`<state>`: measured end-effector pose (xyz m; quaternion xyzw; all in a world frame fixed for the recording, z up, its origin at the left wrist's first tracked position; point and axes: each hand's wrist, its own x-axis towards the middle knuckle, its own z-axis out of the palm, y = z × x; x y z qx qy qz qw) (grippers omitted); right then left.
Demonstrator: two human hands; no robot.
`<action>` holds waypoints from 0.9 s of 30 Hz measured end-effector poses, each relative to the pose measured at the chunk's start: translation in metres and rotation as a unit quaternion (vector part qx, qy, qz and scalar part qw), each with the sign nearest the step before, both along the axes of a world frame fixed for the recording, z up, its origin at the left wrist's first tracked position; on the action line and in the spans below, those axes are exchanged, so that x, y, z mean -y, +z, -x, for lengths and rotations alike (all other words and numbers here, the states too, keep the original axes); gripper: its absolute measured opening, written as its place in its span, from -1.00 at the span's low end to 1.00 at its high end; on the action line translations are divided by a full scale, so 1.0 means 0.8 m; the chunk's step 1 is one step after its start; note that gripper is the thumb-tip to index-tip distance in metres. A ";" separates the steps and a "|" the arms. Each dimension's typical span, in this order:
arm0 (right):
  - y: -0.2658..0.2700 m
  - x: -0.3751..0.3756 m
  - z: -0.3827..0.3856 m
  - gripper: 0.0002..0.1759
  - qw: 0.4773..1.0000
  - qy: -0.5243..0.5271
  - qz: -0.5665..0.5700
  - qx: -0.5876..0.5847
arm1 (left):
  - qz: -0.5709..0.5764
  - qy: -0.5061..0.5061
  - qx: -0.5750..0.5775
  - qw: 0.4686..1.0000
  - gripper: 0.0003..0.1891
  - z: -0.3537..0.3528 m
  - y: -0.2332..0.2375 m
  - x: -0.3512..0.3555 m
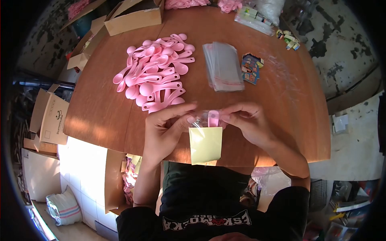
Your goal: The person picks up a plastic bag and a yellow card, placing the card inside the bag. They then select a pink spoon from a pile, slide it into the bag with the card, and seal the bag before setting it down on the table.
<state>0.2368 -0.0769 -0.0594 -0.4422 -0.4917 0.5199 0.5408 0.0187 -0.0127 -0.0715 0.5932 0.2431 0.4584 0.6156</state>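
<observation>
Near the table's front edge, a small clear plastic bag is held between my two hands. A pale yellow card fills its lower part, and a pink spoon handle shows above the card; the spoon's bowl is hidden. My left hand pinches the bag's upper left edge between thumb and fingers. At the upper right corner, my right hand pinches the plastic beside the spoon handle. Beyond my left hand lies a heap of pink spoons. A stack of flat clear bags lies beyond my right hand.
Right of the bag stack sits a blue printed card pack. Small boxes and a plastic-wrapped pack are at the far right. An open cardboard box stands at the back left. Below the table's left front, another carton holds packed items.
</observation>
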 end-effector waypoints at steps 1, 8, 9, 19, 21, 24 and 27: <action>-0.005 0.000 -0.003 -0.88 0.999 0.007 -0.032 0.026 | -0.008 -0.015 -0.011 1.000 -0.82 0.003 0.000 0.000; -0.006 -0.001 -0.009 -0.84 0.995 0.067 -0.076 0.022 | -0.093 -0.060 -0.001 0.994 -0.75 0.012 -0.003 -0.007; -0.006 -0.001 -0.009 -0.84 0.995 0.067 -0.074 0.021 | -0.086 -0.064 0.001 0.994 -0.76 0.013 -0.003 -0.009; -0.005 0.005 0.003 -0.66 0.992 0.083 -0.094 0.010 | -0.031 -0.063 -0.004 0.998 -0.65 0.010 -0.009 -0.005; -0.006 0.007 0.004 -0.61 0.989 0.097 -0.103 0.047 | -0.045 -0.070 -0.011 0.996 -0.62 0.018 -0.008 -0.005; -0.005 0.013 0.010 -0.60 0.987 0.108 -0.113 0.028 | -0.019 -0.073 0.015 0.997 -0.57 0.024 0.000 0.012; 0.006 0.020 0.014 -0.61 0.985 0.152 -0.080 -0.011 | -0.066 -0.058 -0.056 0.995 -0.59 0.053 -0.004 0.032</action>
